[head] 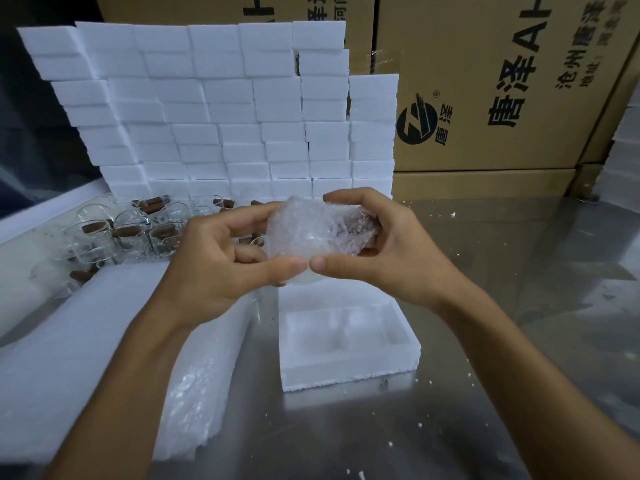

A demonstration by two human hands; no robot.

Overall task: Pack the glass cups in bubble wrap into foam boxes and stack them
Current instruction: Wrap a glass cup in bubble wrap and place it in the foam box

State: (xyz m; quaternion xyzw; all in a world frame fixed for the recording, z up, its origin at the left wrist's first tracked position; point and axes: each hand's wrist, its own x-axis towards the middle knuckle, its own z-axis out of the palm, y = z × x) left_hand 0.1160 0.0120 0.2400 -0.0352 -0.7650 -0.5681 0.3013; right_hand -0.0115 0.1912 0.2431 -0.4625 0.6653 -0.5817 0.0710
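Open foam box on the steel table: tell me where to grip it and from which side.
Take the open foam box by its two short end walls, coming down from above. Its cavity faces up, so the raised rims offer flat outer faces. Both hands are busy now, the left hand and right hand holding the bubble-wrapped cup.

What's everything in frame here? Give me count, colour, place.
bubble-wrapped glass cup: one, clear wrap, held above the open foam box
open foam box: one, white, on the table in front, cavity empty
stacked foam boxes: many, white, wall at the back
unwrapped glass cups: many, clear with brown handles, left, before the stack
bubble wrap sheets: pile, clear white, near left
cardboard cartons: several, brown, back right
metal table: one, silver, strewn with foam crumbs
hands: left hand and right hand both grip the wrapped cup
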